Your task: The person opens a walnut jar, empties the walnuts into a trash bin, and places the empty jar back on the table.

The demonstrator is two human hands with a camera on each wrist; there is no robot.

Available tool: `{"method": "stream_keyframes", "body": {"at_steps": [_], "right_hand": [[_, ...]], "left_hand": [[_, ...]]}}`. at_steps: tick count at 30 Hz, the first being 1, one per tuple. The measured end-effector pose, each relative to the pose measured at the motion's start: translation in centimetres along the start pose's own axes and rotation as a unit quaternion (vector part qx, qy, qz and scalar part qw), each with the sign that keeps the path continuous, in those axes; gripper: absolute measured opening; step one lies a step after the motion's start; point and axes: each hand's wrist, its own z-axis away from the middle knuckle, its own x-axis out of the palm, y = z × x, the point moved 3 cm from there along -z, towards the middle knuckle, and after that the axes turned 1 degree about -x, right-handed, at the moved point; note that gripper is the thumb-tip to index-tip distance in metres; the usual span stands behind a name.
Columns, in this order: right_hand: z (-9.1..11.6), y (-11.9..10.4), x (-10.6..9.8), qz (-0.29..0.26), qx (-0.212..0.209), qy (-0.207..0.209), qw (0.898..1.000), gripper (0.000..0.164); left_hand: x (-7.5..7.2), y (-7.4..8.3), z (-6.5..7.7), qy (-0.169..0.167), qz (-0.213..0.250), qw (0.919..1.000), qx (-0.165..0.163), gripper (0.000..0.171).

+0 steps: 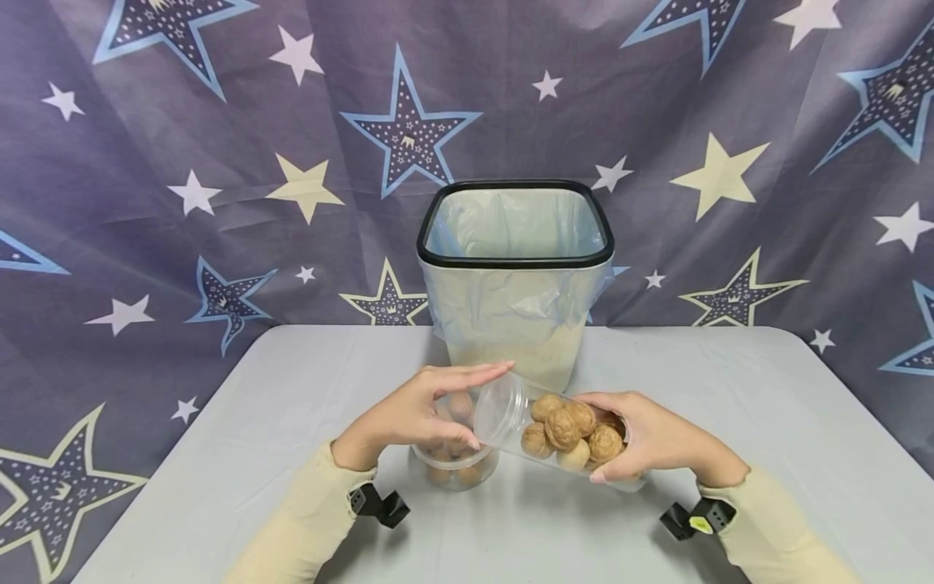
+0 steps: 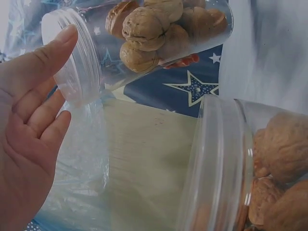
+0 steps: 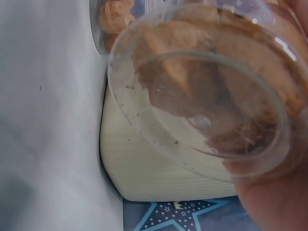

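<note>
A clear plastic jar of walnuts (image 1: 562,427) is held tilted on its side, its translucent lid (image 1: 502,408) toward the left. My right hand (image 1: 660,438) grips it near the base, thumb below and fingers above. At the other end my left hand (image 1: 416,410) spans the lid, its thumb on the lid's edge in the left wrist view. Beneath the left hand stands a second clear jar (image 1: 467,476), also with walnuts in it and partly covered by that hand. The held jar's round base (image 3: 202,110) fills much of the right wrist view.
Behind the jars a pale bin (image 1: 511,324) with a black rim and a bluish plastic liner stands on the grey-white table (image 1: 328,373). A dark curtain (image 1: 241,146) with stars hangs behind the table.
</note>
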Motion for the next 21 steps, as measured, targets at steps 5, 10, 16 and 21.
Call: {"method": "stream_keyframes", "body": {"at_steps": [5,10,16,21], "right_hand": [[-0.05,0.04,0.02,0.004,0.001,0.010,1.000,0.071],[-0.11,0.15,0.04,0.006,0.013,0.023,1.000,0.070],[-0.12,0.31,0.14,0.014,0.026,0.038,0.999,0.070],[-0.20,0.40,0.23,0.021,0.043,0.049,0.998,0.071]], "left_hand": [[-0.07,0.02,-0.07,0.012,-0.005,0.9998,-0.015,0.079],[-0.09,-0.13,-0.14,0.029,-0.020,0.9986,-0.039,0.082],[-0.05,-0.35,-0.12,0.055,-0.030,0.9945,-0.084,0.082],[-0.03,-0.38,-0.02,0.074,-0.009,0.9854,-0.153,0.078]]}}
